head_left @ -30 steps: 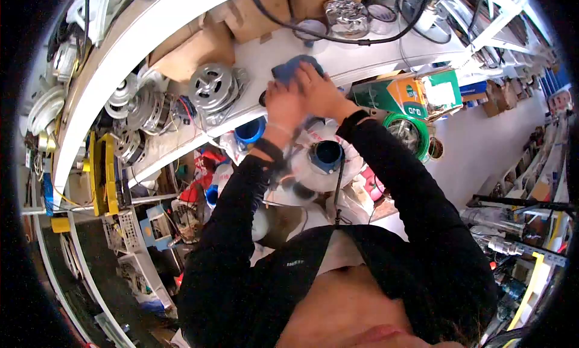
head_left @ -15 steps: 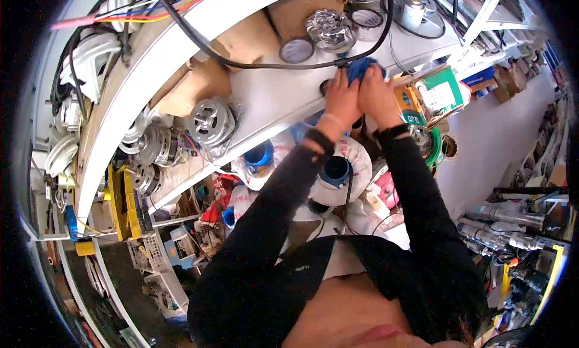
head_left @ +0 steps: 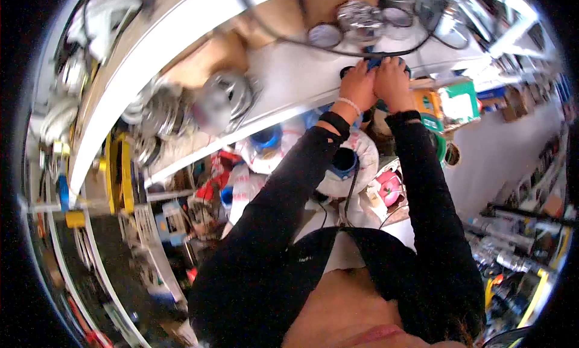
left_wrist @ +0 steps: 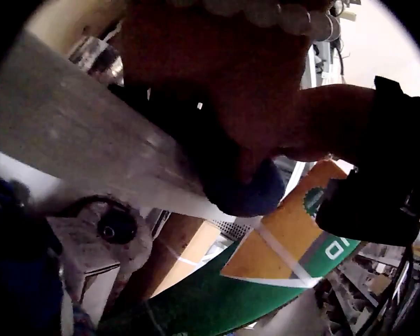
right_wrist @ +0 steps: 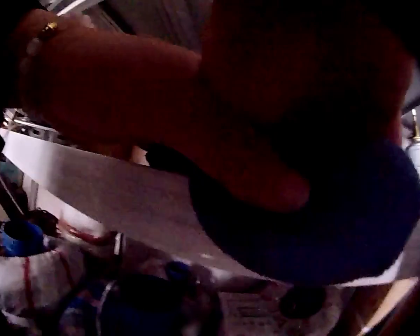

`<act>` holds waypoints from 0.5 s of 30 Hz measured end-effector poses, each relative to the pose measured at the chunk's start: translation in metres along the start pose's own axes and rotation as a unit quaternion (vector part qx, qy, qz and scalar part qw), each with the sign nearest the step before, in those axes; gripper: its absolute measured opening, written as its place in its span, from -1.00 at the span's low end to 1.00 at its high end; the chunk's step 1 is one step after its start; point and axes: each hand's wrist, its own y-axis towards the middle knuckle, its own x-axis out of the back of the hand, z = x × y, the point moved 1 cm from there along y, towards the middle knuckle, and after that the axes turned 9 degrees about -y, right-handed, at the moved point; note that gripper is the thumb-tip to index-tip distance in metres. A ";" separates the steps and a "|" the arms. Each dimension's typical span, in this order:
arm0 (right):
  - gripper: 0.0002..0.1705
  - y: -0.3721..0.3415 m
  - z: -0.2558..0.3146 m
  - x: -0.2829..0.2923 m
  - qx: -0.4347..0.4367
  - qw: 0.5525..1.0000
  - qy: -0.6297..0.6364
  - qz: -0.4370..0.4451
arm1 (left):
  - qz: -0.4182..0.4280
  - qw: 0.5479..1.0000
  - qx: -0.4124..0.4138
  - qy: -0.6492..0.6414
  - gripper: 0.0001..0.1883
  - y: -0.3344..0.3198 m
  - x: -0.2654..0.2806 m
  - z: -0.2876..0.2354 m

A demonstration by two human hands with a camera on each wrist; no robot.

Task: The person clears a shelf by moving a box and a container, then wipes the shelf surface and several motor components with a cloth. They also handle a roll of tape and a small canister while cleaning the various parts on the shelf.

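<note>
A folded blue cloth [head_left: 381, 62] lies at the front edge of the white shelf board [head_left: 289, 67], under both hands. My left hand [head_left: 360, 85], with a beaded bracelet, grips it; in the right wrist view the left thumb lies along the cloth [right_wrist: 315, 241]. Close beside it, my right hand [head_left: 393, 85] holds the same cloth with curled fingers. A small dark piece [head_left: 347, 71] sticks out left of the left hand. In the left wrist view the cloth [left_wrist: 252, 192] bulges over the board's edge, and the hands are in deep shadow.
A green and orange carton [head_left: 431, 109] stands just right of the right hand. Round metal motor parts [head_left: 229, 94], tape rolls and crumpled foil [head_left: 360, 15] sit on the board. A black cable [head_left: 325, 49] hangs across it. White sacks with blue-rimmed openings [head_left: 345, 161] stand below.
Both hands and the cloth have slid right along the board's front edge, toward the carton, mostly in the first half second. The view has shifted too.
</note>
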 end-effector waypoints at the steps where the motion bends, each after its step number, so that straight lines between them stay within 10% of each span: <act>1: -0.64 -0.009 0.016 0.011 0.008 1.000 0.023 0.012 | -0.043 0.998 -0.015 0.038 -0.52 -0.018 -0.001 0.012; 10: -0.52 -0.036 0.150 0.040 0.177 0.980 0.091 0.028 | -0.063 0.977 0.193 0.071 -0.35 -0.126 0.088 0.045; 15: -0.48 0.010 0.181 0.024 0.318 0.917 0.219 0.100 | -0.210 0.957 0.199 0.011 -0.32 -0.159 0.112 0.036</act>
